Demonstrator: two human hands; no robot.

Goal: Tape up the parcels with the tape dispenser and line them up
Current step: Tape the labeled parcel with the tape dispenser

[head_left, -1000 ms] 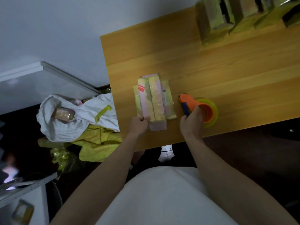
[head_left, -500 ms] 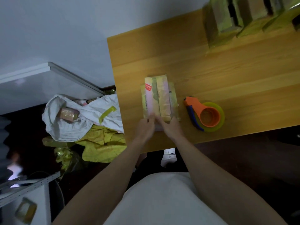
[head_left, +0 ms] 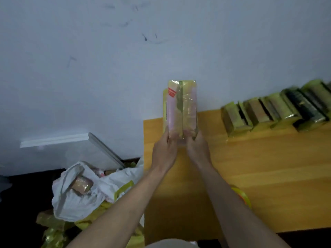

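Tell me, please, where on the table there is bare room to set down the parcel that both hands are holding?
The wooden table lies bare between the row of taped parcels along the wall and the tape dispenser near the front edge. The far left corner, beneath the held parcel, also looks free. It is crowded along the wall at right, and the left hand and right hand block the left strip.

A second ago the yellow-taped bundle of pink and cream packets (head_left: 180, 108) lay flat on the wooden table (head_left: 268, 167), the left hand (head_left: 163, 153) at its near end and the right hand (head_left: 197, 149) on the orange tape dispenser with its yellow-green roll (head_left: 240, 196). Half a second ago the right hand had left the dispenser and joined the left at the bundle's near end. Now both hands grip that end and hold the bundle lifted off the table, upright before the wall. The dispenser lies mostly hidden behind the right forearm.
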